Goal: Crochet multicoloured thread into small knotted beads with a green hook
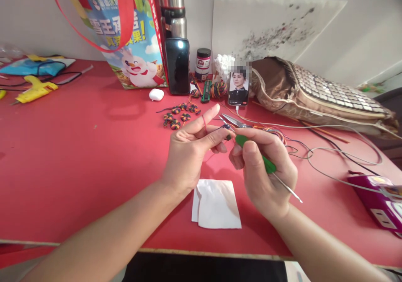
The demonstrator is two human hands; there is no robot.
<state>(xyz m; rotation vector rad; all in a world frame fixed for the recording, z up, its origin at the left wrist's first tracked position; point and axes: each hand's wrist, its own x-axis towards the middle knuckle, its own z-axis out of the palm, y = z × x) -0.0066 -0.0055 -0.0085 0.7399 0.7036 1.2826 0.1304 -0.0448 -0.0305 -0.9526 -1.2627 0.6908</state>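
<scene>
The right hand (270, 173) was curled in a pen-like grip around a tool, and the left hand (188, 152) pinched some yarn work between thumb and fingers, its index finger raised; the two met above a broad, smooth red table (94, 156). Toward the back right slumped a brown, satiny bag set with shiny squarish plates (333, 91), while at the back left stood a glossy printed carrier bag with red handles (135, 60). Below the wrists lay a folded square of soft-looking white paper (216, 202), and just beyond the fingertips were steel scissors with pointed blades (230, 120). The green-handled metal hook (269, 164) lay slantwise in the right hand, its slim rear shaft poking out below; it was likely light and stiff, the metal slicker than the flat handle, which looked the best place to hold. Knobbly, multicoloured yarn rounds (175, 124) sat loosely grouped beyond the left hand. Smaller, the dark yarn piece (226, 127) at the left fingertips was probably soft and easily distorted, best pinched close to the stitches. Thinnest was a reddish strand (204, 122) looped round the left index finger, likely pliant and weightless.
</scene>
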